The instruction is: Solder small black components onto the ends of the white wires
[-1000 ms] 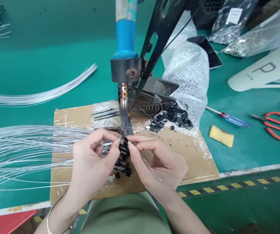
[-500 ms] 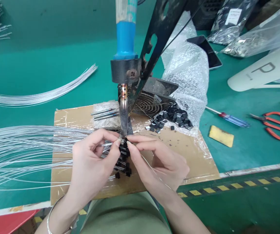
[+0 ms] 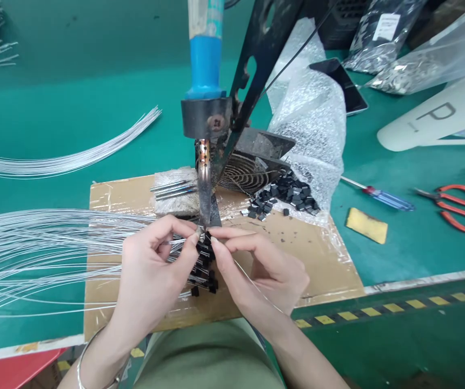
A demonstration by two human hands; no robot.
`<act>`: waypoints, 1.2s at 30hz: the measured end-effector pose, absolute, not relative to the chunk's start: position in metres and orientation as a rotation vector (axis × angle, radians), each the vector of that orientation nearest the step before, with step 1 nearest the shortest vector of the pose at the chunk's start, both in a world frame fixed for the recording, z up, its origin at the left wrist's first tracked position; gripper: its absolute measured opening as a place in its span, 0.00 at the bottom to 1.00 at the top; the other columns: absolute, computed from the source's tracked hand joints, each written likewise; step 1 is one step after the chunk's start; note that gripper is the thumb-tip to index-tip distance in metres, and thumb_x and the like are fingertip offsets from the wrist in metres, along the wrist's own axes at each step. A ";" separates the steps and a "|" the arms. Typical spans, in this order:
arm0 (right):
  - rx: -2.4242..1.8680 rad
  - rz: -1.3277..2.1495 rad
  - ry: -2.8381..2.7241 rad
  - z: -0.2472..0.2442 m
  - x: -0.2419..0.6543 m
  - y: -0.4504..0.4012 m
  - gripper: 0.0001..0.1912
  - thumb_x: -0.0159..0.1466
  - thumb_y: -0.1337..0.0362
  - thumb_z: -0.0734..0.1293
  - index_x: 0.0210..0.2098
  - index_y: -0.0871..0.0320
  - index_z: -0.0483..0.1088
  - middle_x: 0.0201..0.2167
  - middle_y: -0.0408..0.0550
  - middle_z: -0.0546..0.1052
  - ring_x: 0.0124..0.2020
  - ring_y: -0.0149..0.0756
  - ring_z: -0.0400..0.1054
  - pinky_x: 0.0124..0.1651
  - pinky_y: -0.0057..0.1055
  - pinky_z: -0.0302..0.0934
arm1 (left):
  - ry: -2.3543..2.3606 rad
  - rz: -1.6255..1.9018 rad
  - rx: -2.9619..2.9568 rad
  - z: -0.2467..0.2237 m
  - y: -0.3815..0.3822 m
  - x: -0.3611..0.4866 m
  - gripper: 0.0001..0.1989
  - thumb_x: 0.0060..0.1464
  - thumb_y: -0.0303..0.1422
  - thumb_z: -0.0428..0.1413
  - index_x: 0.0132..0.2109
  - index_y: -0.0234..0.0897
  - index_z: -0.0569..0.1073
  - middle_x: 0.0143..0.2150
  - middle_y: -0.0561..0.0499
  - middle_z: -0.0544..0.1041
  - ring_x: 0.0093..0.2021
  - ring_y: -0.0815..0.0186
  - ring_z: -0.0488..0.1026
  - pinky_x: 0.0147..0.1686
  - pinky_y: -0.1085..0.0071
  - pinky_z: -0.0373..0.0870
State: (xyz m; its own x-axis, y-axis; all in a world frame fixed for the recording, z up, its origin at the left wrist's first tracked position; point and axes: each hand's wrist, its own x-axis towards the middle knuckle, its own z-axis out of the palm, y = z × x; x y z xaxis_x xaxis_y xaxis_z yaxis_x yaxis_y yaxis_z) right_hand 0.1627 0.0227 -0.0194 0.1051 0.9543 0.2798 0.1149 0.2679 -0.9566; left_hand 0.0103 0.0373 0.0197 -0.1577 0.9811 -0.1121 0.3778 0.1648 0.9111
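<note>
Under the tip of a mounted soldering iron [image 3: 205,200], my left hand [image 3: 157,270] pinches a small piece too tiny to make out between thumb and index finger. My right hand [image 3: 259,267] is closed opposite it, thumb and index finger on a thin solder wire [image 3: 257,286] that trails down over the wrist. The fingertips of both hands nearly meet at the iron's tip. Below them, several black connectors [image 3: 204,270] on wire ends lie in a row on the cardboard [image 3: 309,259]. A bundle of grey wires [image 3: 54,229] runs off to the left.
Loose black pieces [image 3: 297,194] lie behind my right hand, beside bubble wrap [image 3: 313,124] and a coiled iron stand [image 3: 244,172]. Farther right are a screwdriver [image 3: 386,198], a yellow sponge [image 3: 366,225], red-handled cutters [image 3: 463,208], a phone [image 3: 344,86] and a white cup [image 3: 431,116]. Another wire bundle [image 3: 54,166] is upper left.
The soldering iron appears shifted very slightly left in the view. My right hand has moved slightly left, its fingers still pinched; my left hand is almost unchanged.
</note>
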 end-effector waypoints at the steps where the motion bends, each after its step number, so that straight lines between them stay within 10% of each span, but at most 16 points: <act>1: -1.124 0.889 -1.300 -0.019 0.163 0.022 0.11 0.65 0.78 0.74 0.36 0.55 0.79 0.42 0.46 0.88 0.42 0.35 0.84 0.49 0.30 0.76 | 1.662 0.976 1.331 0.020 0.036 0.010 0.05 0.55 0.28 0.63 0.31 0.41 0.80 0.34 0.54 0.85 0.24 0.71 0.69 0.20 0.74 0.58; 5: -1.152 0.980 -1.248 -0.018 0.167 0.022 0.10 0.67 0.75 0.73 0.34 0.54 0.77 0.41 0.45 0.87 0.43 0.36 0.84 0.51 0.32 0.76 | 1.698 0.938 1.470 0.019 0.031 0.006 0.06 0.58 0.28 0.62 0.32 0.40 0.79 0.33 0.56 0.84 0.18 0.75 0.55 0.17 0.73 0.53; 9: -1.330 0.769 -1.205 -0.027 0.195 0.034 0.09 0.68 0.70 0.73 0.31 0.54 0.75 0.40 0.47 0.87 0.48 0.41 0.84 0.58 0.40 0.74 | 1.730 0.970 1.754 0.013 0.025 -0.002 0.05 0.61 0.27 0.63 0.36 0.41 0.82 0.38 0.52 0.85 0.35 0.67 0.77 0.39 0.70 0.74; 13: -1.591 0.404 -1.289 -0.047 0.233 0.048 0.10 0.67 0.64 0.73 0.30 0.55 0.72 0.45 0.54 0.86 0.57 0.51 0.80 0.65 0.52 0.67 | 1.770 0.989 1.861 0.006 0.016 -0.011 0.07 0.63 0.28 0.63 0.47 0.40 0.84 0.48 0.47 0.85 0.51 0.59 0.80 0.55 0.61 0.74; 23: -1.480 0.550 -0.978 -0.059 0.236 0.045 0.14 0.63 0.57 0.77 0.28 0.55 0.73 0.38 0.52 0.86 0.44 0.48 0.83 0.53 0.47 0.75 | 2.196 0.946 1.906 0.004 0.075 -0.081 0.08 0.64 0.38 0.61 0.45 0.40 0.82 0.43 0.48 0.85 0.37 0.60 0.80 0.45 0.61 0.76; 29: -1.497 0.549 -0.847 -0.062 0.244 0.048 0.18 0.58 0.52 0.81 0.27 0.55 0.74 0.33 0.48 0.85 0.38 0.46 0.83 0.50 0.45 0.75 | 2.303 0.675 1.950 -0.018 0.171 -0.142 0.14 0.58 0.36 0.62 0.50 0.35 0.80 0.49 0.38 0.81 0.54 0.45 0.75 0.60 0.49 0.67; 36: -1.517 0.578 -0.821 -0.065 0.246 0.048 0.20 0.57 0.48 0.81 0.27 0.54 0.75 0.32 0.48 0.85 0.38 0.47 0.82 0.50 0.46 0.76 | 2.201 0.871 1.867 -0.034 0.214 -0.169 0.04 0.52 0.32 0.67 0.32 0.39 0.79 0.34 0.47 0.80 0.40 0.54 0.76 0.50 0.59 0.68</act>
State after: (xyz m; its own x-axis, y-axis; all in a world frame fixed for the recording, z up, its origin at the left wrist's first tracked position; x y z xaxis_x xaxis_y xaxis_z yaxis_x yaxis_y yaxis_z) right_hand 0.2461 0.0475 -0.0653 0.6206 0.7768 0.1074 0.1611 0.0077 -0.9869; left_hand -0.1690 0.2140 -0.0336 -0.2281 0.9372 0.2637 0.8640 0.0700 0.4986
